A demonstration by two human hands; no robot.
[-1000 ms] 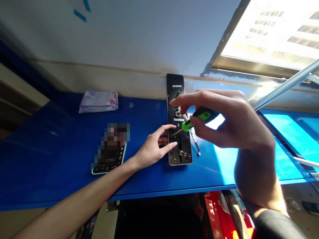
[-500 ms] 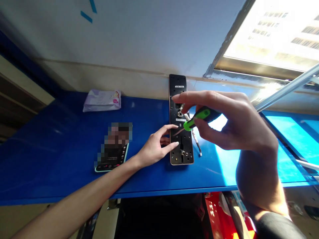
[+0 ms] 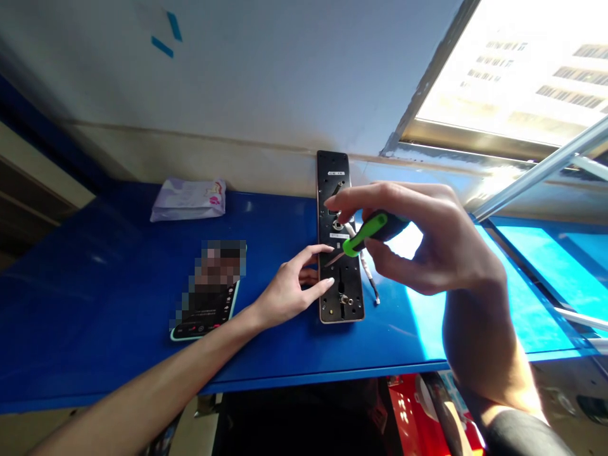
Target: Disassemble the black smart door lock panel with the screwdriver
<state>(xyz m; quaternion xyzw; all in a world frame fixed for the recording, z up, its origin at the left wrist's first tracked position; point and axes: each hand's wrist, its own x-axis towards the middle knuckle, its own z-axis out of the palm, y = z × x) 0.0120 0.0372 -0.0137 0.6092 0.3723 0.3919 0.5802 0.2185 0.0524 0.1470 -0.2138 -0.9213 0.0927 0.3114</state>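
Note:
A long black door lock panel [image 3: 354,274] lies on the blue table with its back side up, showing screw holes, posts and a white-wrapped cable [image 3: 368,272] with a small plug. My left hand [image 3: 289,288] grips the panel's left edge, thumb and index fingertip on its top face. In my right hand [image 3: 427,234] is a green and black screwdriver [image 3: 363,234], held between the thumb and the fingers. Its thin shaft slants down to the left, the tip at the panel's face between my left thumb and index finger. My right index finger stretches over the panel's upper part.
To the left a phone [image 3: 223,307] with a lit screen lies on the table [image 3: 280,221]. Farther back is a lilac soft packet [image 3: 187,199] by the wall. A metal frame bar [image 3: 527,177] and a bright window stand at the right. Red items show below the table edge.
The whole view has shifted slightly, so things sit a little lower and further left. Both hands keep the same hold, and the screwdriver tip stays at about the same spot on the panel.

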